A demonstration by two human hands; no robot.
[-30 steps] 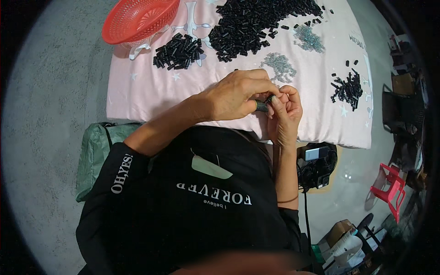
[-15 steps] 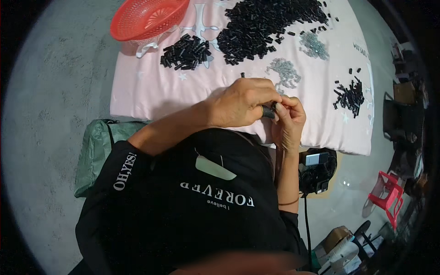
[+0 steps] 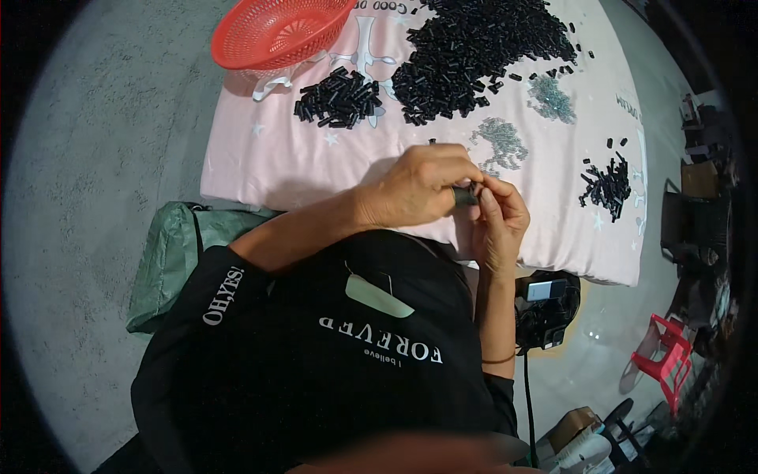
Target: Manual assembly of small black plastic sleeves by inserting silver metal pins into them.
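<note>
Over the near edge of the pink cloth, my left hand (image 3: 414, 186) and my right hand (image 3: 501, 225) meet with their fingertips pinched together. Between them is a small black tube-like piece (image 3: 465, 197), partly covered by the fingers. Both hands are closed on it; any finer part at the fingertips is too small to make out. Just beyond the hands lies a scatter of small clear or silvery bits (image 3: 501, 142). A second such patch, bluish-silver (image 3: 553, 99), sits farther back.
A large heap of short black pieces (image 3: 466, 55) covers the far middle. A smaller black pile (image 3: 338, 98) lies left of it, slim black pieces (image 3: 608, 187) at the right. A red basket (image 3: 280, 35) stands far left. A green bag (image 3: 166, 265) and red stool (image 3: 665, 359) are off the table.
The whole view has shifted slightly, so the table appears a little lower and farther right. Both hands stay together around the black piece, with only small finger movement.
</note>
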